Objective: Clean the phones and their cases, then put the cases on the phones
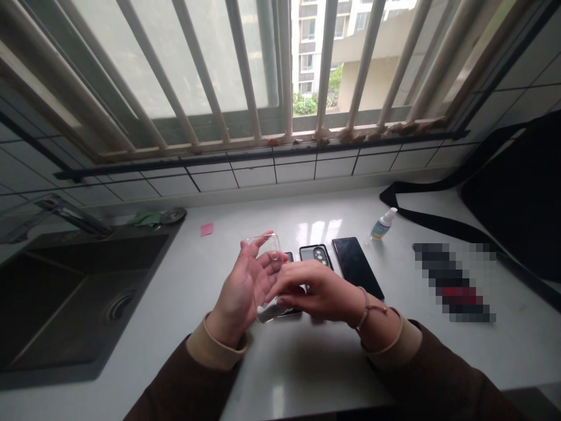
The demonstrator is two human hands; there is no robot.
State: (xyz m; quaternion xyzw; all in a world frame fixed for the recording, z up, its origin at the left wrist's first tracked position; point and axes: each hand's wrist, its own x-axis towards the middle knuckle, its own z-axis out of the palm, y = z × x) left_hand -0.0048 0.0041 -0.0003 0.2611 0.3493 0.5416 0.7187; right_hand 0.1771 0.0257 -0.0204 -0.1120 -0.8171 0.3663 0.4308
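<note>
A clear phone case (270,313) lies over the palm of my left hand (252,280), which is turned up and holds it by its sides. Through the see-through plastic the fingers show. My right hand (313,286) reaches across it, palm down, with bent fingers and thumb at the case's lower right edge. Its fingertips are partly hidden. Under and behind the hands lie a dark phone-like item (288,257), mostly covered, and a black-rimmed phone case (313,250) with a camera cutout. Right of these lies a black phone (357,266), screen up.
On the right stand a small spray bottle (383,225), a black bag (517,187) with its strap (421,216), and a blurred-out item (456,283). A pink sticky note (207,229) lies left of the hands. A dark sink (83,286) with a faucet (72,216) fills the left.
</note>
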